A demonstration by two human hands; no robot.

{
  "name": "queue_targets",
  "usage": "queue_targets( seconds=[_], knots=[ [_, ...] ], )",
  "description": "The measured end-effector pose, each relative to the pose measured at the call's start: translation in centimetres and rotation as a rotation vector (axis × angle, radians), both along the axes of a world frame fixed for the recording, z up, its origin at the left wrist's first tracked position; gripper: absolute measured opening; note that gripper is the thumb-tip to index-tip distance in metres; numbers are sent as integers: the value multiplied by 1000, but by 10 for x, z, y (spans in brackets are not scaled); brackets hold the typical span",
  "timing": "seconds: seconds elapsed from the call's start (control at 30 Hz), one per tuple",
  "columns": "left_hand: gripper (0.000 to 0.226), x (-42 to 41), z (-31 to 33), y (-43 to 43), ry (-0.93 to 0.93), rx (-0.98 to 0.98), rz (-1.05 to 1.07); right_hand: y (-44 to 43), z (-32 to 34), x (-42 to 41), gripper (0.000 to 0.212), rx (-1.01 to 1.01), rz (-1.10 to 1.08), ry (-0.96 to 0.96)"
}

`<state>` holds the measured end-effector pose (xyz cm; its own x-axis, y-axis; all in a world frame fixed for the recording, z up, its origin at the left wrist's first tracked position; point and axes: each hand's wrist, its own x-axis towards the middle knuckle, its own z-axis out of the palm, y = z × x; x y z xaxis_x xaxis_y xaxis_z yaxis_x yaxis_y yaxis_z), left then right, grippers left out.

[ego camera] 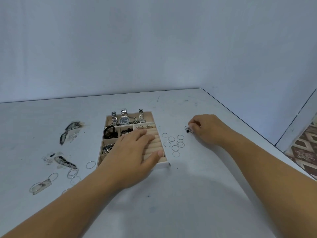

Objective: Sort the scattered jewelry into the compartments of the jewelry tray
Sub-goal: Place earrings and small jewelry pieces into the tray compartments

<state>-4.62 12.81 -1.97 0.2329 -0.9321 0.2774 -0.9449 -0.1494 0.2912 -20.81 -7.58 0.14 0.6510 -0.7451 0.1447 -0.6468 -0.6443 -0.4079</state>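
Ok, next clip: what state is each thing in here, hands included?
jewelry tray, uncovered, partly filled, on the table
watches, lying in the tray's far compartment
left grip, fingers straight, rests on the tray's ring rolls
right grip, pinches the beaded piece
beaded piece, pinched, right of the tray
right rings, loose on the table beside the tray
left rings, loose on the table, unsorted

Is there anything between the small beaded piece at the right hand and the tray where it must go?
Yes. Loose silver rings lie on the table between the beaded piece, pinched by the right hand, and the tray. The left hand lies flat over the tray's ring rolls.
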Motion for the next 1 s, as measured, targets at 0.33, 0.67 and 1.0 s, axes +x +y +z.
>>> queue_targets(
  seconds=[0.33, 0.67, 1.0],
  knots=[
    [65, 2, -2, -1, 7, -5, 3, -7, -3, 8, 13, -10, -22, -117],
    [67, 1, -1, -1, 15, 10, 14, 3, 0, 5, 11, 113, 53, -519],
    [67, 1, 0, 1, 7, 12, 1, 27, 8, 10, 13, 270, 134, -603]
  ],
)
